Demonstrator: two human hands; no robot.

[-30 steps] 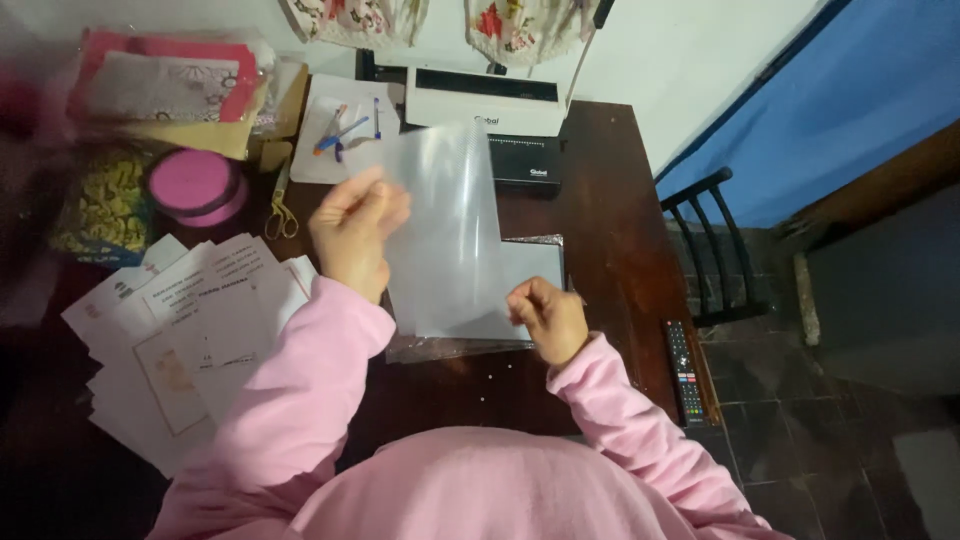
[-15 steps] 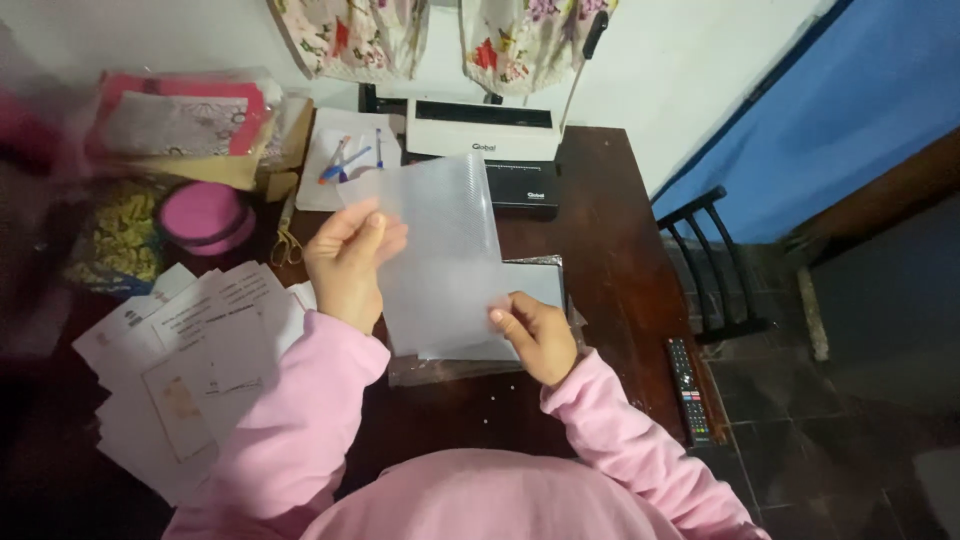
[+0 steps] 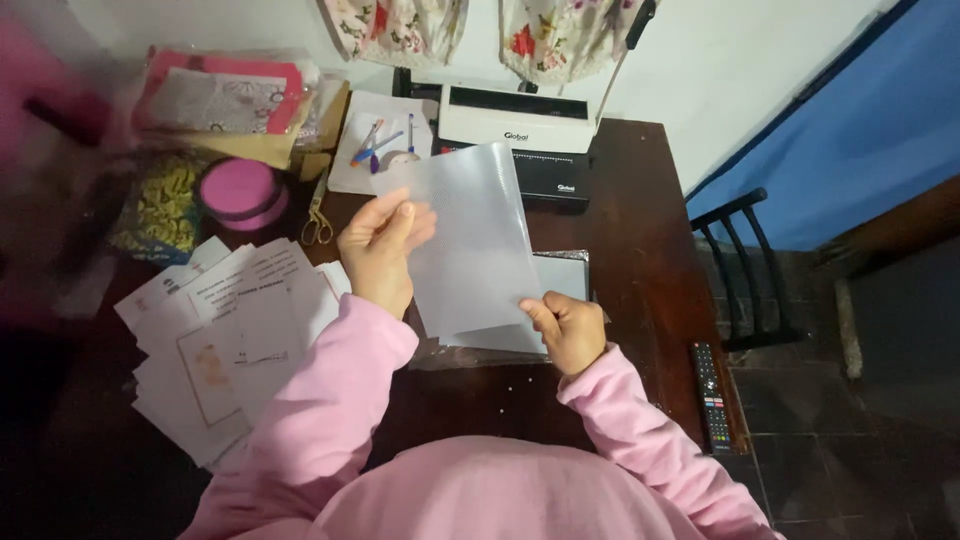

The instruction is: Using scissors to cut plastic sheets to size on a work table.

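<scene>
Viewpoint: looking down at a person in pink sleeves who is sitting at a dark wooden table (image 3: 640, 230).
Left hand (image 3: 380, 250): gripping the left edge of a translucent plastic sheet (image 3: 470, 235), fingers curling over it.
Right hand (image 3: 568, 328): pinching the sheet's lower right corner between thumb and fingers.
Sheet: being held up, tilted, just above a stack of similar sheets (image 3: 560, 290) that is lying on the table.
Left side: printed papers (image 3: 230, 340) are fanning out beside the left arm.
Far edge: a white and black binding machine (image 3: 520, 125) is sitting beyond the sheet; a round pink container (image 3: 238, 190) and scissors (image 3: 318, 215) are lying to its left.
Right edge: a remote control (image 3: 708, 395) is resting there.
</scene>
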